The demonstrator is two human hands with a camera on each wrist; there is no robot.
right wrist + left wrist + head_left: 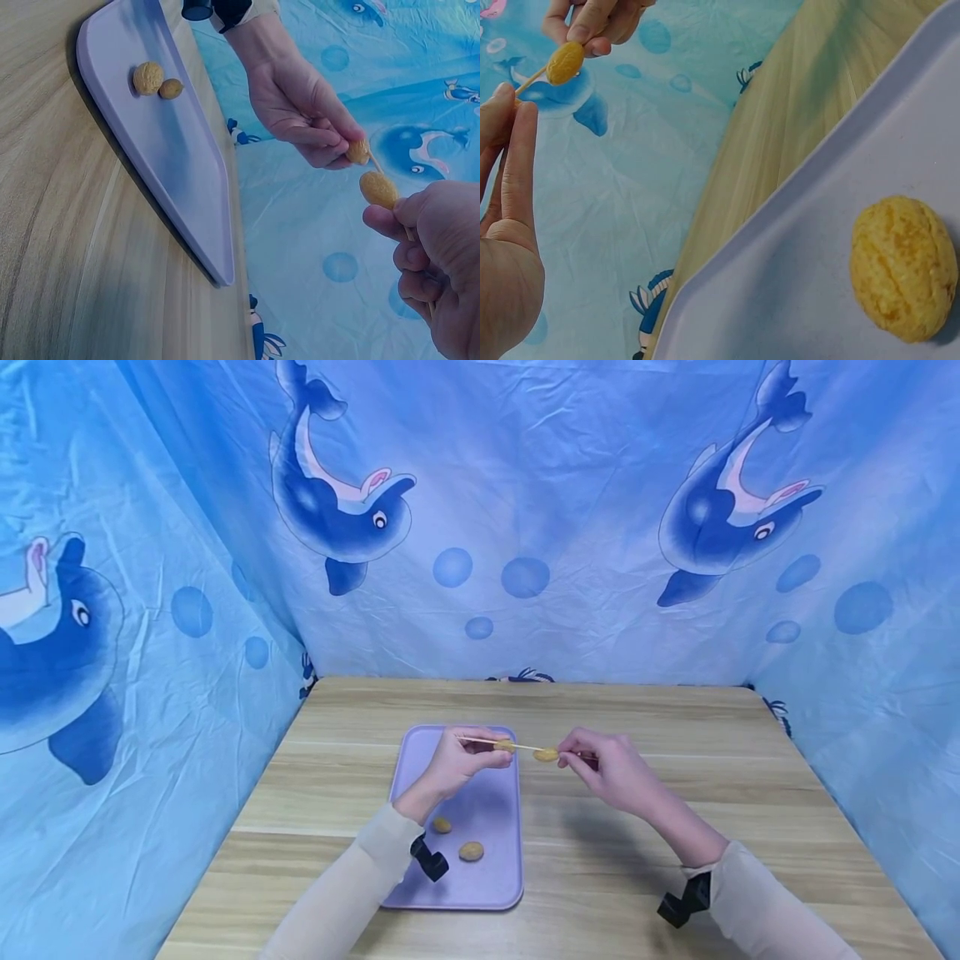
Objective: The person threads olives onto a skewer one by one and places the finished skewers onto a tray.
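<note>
A thin wooden skewer (525, 747) runs between my two hands above the table. My left hand (467, 758) pinches a small yellow-brown oval lump (504, 746), potato-like with a wrinkled skin, on the skewer's left part. A second such lump (379, 190) sits on the skewer by the fingertips of my right hand (611, 770). The right hand's fingers curl round the skewer, whose end shows below them in the right wrist view. Two more lumps lie on the purple tray (495, 893): a larger one (471, 852) and a smaller one (442, 825).
The tray lies on a wood-grain table (645, 710), left of its middle. Blue curtains (585, 527) printed with dolphins hang at the back and both sides. Black wrist mounts (430, 858) sit at the sleeve cuffs.
</note>
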